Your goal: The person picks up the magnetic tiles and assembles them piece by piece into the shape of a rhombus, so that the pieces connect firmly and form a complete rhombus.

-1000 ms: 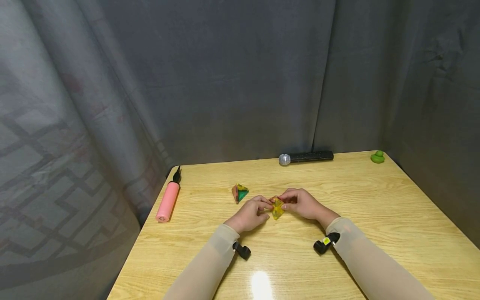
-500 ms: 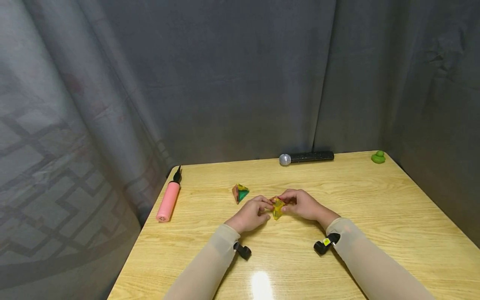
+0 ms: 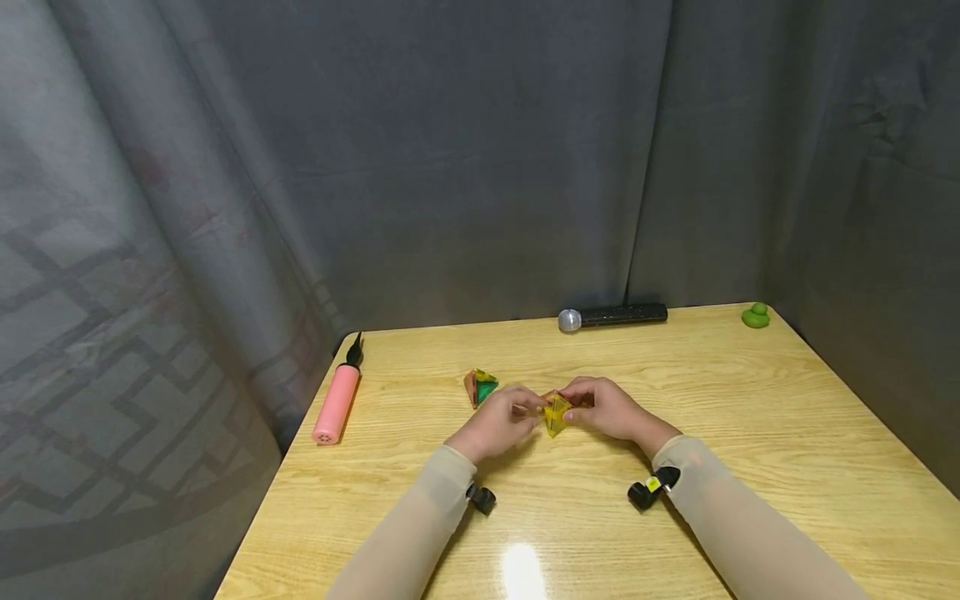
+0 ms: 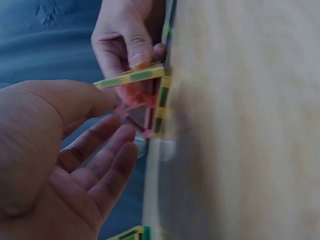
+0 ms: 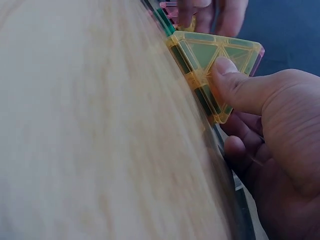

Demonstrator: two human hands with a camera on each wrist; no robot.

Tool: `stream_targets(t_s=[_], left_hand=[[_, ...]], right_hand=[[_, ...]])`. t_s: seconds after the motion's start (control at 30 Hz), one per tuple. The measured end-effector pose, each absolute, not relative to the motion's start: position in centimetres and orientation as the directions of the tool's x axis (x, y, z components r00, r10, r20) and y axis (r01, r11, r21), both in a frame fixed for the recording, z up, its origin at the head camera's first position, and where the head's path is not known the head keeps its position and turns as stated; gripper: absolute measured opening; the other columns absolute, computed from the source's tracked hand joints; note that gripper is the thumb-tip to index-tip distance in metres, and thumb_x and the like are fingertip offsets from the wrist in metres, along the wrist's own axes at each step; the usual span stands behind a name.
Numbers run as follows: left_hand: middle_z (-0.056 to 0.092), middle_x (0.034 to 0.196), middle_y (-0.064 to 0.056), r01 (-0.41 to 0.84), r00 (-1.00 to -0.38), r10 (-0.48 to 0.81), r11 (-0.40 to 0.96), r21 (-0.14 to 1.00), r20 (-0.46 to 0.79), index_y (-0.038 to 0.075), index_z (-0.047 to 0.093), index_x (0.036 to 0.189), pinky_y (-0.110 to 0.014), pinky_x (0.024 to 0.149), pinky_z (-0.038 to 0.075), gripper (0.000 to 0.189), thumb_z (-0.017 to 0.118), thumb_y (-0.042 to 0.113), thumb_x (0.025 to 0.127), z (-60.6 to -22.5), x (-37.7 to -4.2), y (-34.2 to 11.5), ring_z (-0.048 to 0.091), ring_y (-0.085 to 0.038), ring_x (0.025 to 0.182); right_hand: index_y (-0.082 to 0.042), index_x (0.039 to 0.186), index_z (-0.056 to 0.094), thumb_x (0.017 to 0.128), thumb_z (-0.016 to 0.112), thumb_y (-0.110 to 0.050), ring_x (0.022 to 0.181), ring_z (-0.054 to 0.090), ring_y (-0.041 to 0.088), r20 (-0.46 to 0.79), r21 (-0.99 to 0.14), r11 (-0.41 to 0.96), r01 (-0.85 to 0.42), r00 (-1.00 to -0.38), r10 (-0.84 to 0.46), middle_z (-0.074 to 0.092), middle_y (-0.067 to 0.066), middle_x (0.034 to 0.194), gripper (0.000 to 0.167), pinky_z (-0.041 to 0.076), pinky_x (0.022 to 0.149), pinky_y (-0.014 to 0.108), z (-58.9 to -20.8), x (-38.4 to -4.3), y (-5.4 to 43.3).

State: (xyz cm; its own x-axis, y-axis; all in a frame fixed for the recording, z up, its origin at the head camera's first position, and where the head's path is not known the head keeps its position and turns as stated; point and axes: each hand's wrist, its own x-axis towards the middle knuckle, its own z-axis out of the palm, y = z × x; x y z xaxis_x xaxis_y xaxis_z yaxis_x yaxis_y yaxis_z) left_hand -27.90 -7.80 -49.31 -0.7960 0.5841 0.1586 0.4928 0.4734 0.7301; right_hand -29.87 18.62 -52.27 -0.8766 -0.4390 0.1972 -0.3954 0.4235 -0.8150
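Note:
A small shape of translucent magnetic tiles (image 3: 556, 416), yellow in front with red behind, stands on the table between both hands. My right hand (image 3: 611, 408) pinches it, its thumb on the yellow triangular tile (image 5: 240, 50) in the right wrist view. My left hand (image 3: 497, 423) is at its left side with loosely spread fingers; the index or thumb tip is close to the red tile (image 4: 134, 95), and contact is hard to judge. A second shape of orange, green and yellow tiles (image 3: 480, 387) sits just behind the left hand.
A pink hand pump (image 3: 337, 402) with a black nozzle lies along the table's left edge. A black microphone (image 3: 615, 316) with a silver head lies at the back edge. A small green object (image 3: 756, 315) stands at the back right corner. Grey curtains (image 3: 465, 167) surround the wooden table (image 3: 750, 400).
My left hand has shifted slightly left and its fingers have loosened from the tile shape. The right hand stays in place, still pinching it; the shape has turned very slightly.

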Motion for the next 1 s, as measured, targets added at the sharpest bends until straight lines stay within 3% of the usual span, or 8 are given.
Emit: stream_targets(t_s=[0.23, 0.5, 0.67, 0.77, 1.0], left_hand=[[0.064, 0.128, 0.007, 0.531, -0.802, 0.538, 0.446, 0.72, 0.259, 0.014, 0.072, 0.131, -0.031, 0.101, 0.053, 0.03, 0.071, 0.008, 0.101, -47.4, -28.0, -8.6, 0.06, -0.011, 0.119], [0.062, 0.13, 0.008, 0.555, -0.82, 0.437, 0.444, 0.704, 0.371, 0.019, 0.071, 0.131, -0.044, 0.105, 0.052, 0.032, 0.071, 0.008, 0.101, -46.1, -28.7, -10.4, 0.06, -0.015, 0.12], [0.062, 0.131, 0.003, 0.567, -0.821, 0.372, 0.453, 0.688, 0.432, 0.016, 0.072, 0.13, -0.047, 0.106, 0.051, 0.032, 0.072, 0.005, 0.1, -45.7, -29.4, -11.5, 0.059, -0.019, 0.126], [0.061, 0.134, 0.002, 0.528, -0.846, 0.349, 0.441, 0.725, 0.404, 0.015, 0.071, 0.132, -0.052, 0.108, 0.049, 0.034, 0.072, 0.005, 0.1, -45.7, -29.7, -12.3, 0.056, -0.022, 0.13], [0.058, 0.14, 0.002, 0.441, -0.894, 0.311, 0.477, 0.76, 0.323, 0.019, 0.066, 0.139, -0.05, 0.116, 0.04, 0.038, 0.071, 0.012, 0.102, -46.8, -30.7, -14.4, 0.054, -0.023, 0.132]], right_hand=[[-0.011, 0.119, 0.078, 0.09, 0.084, -0.009, 0.094, 0.065, 0.018, 0.179, -0.798, 0.481, -0.363, -0.905, -0.386, 0.071, -0.002, 0.105, 0.03, 0.054, 0.085, 0.037, -52.2, -30.1, 19.2], [-0.006, 0.121, 0.076, 0.09, 0.084, -0.01, 0.093, 0.064, 0.019, 0.168, -0.8, 0.495, -0.338, -0.919, -0.356, 0.072, 0.001, 0.104, 0.032, 0.054, 0.083, 0.037, -52.0, -30.2, 19.7], [-0.004, 0.123, 0.075, 0.091, 0.083, -0.009, 0.095, 0.064, 0.02, 0.173, -0.805, 0.493, -0.33, -0.925, -0.338, 0.072, 0.002, 0.106, 0.034, 0.054, 0.086, 0.039, -52.0, -30.3, 20.0], [-0.003, 0.123, 0.075, 0.09, 0.083, -0.008, 0.095, 0.064, 0.021, 0.186, -0.804, 0.492, -0.334, -0.927, -0.325, 0.072, 0.003, 0.107, 0.034, 0.054, 0.086, 0.041, -52.2, -30.4, 20.2], [-0.002, 0.124, 0.075, 0.091, 0.083, -0.007, 0.094, 0.064, 0.021, 0.19, -0.803, 0.499, -0.325, -0.934, -0.303, 0.073, 0.005, 0.107, 0.035, 0.054, 0.083, 0.039, -52.3, -30.5, 20.5]])
